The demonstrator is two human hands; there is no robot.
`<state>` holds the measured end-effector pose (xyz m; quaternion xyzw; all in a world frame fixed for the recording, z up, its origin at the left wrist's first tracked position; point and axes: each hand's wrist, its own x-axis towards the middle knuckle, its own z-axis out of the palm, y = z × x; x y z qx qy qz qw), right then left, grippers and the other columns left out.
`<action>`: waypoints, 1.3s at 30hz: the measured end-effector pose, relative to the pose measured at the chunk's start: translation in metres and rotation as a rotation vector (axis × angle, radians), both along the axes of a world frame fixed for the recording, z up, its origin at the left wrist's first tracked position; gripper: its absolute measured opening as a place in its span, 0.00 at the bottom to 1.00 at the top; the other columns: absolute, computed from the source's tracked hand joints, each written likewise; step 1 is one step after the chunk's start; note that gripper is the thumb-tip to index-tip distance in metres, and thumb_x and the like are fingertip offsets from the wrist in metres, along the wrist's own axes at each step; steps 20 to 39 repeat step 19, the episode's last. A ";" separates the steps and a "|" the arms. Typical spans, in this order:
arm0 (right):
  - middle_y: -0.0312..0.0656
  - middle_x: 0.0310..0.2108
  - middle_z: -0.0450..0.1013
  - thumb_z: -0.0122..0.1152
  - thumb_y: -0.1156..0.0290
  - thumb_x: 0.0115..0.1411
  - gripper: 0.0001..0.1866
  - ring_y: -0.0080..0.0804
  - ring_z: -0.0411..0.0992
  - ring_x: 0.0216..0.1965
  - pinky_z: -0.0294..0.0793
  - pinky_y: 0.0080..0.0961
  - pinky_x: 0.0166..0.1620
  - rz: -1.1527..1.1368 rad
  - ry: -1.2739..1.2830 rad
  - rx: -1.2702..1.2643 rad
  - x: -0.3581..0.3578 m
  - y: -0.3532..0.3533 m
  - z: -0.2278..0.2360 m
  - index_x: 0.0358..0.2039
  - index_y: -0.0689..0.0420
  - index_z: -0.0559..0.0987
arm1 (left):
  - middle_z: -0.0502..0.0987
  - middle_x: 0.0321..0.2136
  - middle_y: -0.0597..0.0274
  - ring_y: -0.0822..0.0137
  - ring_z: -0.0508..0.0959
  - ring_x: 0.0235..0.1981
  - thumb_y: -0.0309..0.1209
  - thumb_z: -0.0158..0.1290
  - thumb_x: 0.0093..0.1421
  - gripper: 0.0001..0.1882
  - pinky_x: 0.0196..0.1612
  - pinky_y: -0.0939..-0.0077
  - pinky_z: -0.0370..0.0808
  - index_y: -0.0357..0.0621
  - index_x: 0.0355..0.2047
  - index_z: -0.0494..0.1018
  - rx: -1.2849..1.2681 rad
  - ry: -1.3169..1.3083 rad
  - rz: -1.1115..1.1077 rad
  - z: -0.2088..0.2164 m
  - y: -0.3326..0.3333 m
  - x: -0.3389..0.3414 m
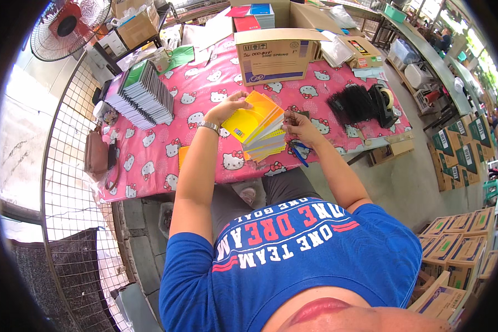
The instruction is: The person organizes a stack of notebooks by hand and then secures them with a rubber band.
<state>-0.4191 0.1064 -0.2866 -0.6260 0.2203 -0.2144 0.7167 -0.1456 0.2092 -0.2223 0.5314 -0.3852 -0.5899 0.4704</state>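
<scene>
Several small spiral notebooks with yellow and orange covers (242, 123) are fanned out in a stack before me, over the table's near part. My left hand (227, 108), with a watch at its wrist, grips the upper left edge of the top notebooks. At their right edge, my right hand (303, 130) has its fingers closed on the notebooks' edges. A slim blue tool (300, 156) shows just below that hand; its kind and whether the hand touches it cannot be made out. A bit of an orange cover (183, 155) peeks out beside my left forearm.
Tall notebook stacks (146, 94) stand at the left of the pink patterned table cover (205, 160). An open cardboard box (274, 58) is at the back. To the right lie a black bristly bundle (348, 108) and a tape dispenser (384, 105). A brown bag (98, 152) sits at the left edge.
</scene>
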 end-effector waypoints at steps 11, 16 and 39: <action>0.29 0.28 0.71 0.65 0.74 0.58 0.23 0.14 0.63 0.19 0.62 0.14 0.23 0.063 -0.160 0.286 0.002 0.005 0.001 0.55 0.55 0.74 | 0.78 0.35 0.63 0.69 0.80 0.33 0.27 0.56 0.58 0.20 0.35 0.75 0.77 0.48 0.50 0.64 -0.088 0.158 0.090 -0.011 0.006 0.003; 0.38 0.33 0.71 0.72 0.59 0.49 0.25 0.25 0.71 0.30 0.71 0.24 0.34 -0.149 0.271 -0.627 0.018 -0.015 0.013 0.45 0.56 0.75 | 0.76 0.43 0.59 0.68 0.80 0.38 0.30 0.57 0.56 0.32 0.41 0.73 0.78 0.48 0.60 0.59 0.012 0.076 0.041 0.009 0.002 -0.010; 0.44 0.41 0.72 0.70 0.59 0.52 0.31 0.37 0.73 0.39 0.73 0.30 0.44 -0.151 0.431 -0.707 0.022 -0.015 0.040 0.53 0.55 0.70 | 0.64 0.61 0.54 0.66 0.78 0.46 0.39 0.61 0.53 0.50 0.48 0.69 0.77 0.50 0.71 0.45 0.142 -0.010 0.135 0.012 0.003 -0.007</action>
